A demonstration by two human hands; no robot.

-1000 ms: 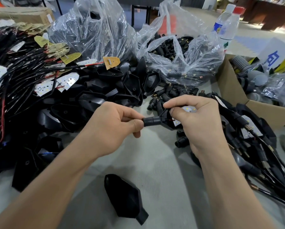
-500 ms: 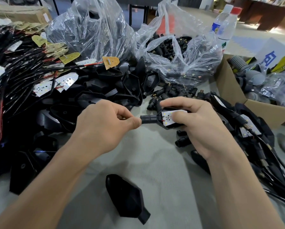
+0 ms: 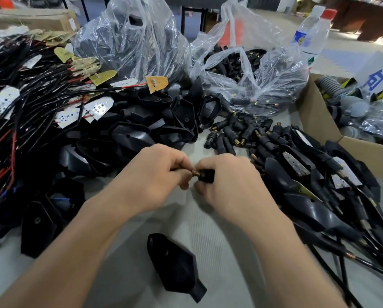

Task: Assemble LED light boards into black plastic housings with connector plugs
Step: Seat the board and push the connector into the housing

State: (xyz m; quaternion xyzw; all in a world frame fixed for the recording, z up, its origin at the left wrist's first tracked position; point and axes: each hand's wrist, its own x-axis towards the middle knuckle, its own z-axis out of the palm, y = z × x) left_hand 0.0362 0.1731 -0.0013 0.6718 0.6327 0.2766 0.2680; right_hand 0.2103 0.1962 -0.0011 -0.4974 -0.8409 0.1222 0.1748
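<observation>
- Connector plug [image 3: 206, 176] is held between both hands, just above the worktop [image 3: 208, 230]. Its long axis runs roughly side to side, and the brass threaded end [image 3: 196, 173] points at the left hand [image 3: 155, 176].
- Fingers of the left hand are curled and pinch at that brass end; the exact contact is blurred.
- Fingers of the right hand [image 3: 230, 190] are curled round the plug's black body and hide the rest of what it holds.
- Hands are together, knuckles nearly touching.
- Single black housing [image 3: 175, 265] lies flat on the worktop, nearer the person than the hands and between the forearms. Its narrow neck points toward the person and to the right.
- Heap of empty housings [image 3: 146, 130] sits beyond and left of the left hand.
- Loose plugs [image 3: 228, 134] are scattered just beyond the right hand.
- Wired LED boards [image 3: 97, 107] lie in a tangle of black and red wires, well left of the left hand.
- Cabled assemblies [image 3: 319, 192] are piled right of the right hand.
- Clear plastic bags [image 3: 137, 41] of black parts stand beyond both hands.
- Cardboard box [image 3: 315, 121] and water bottle [image 3: 308, 36] are beyond and to the right.
</observation>
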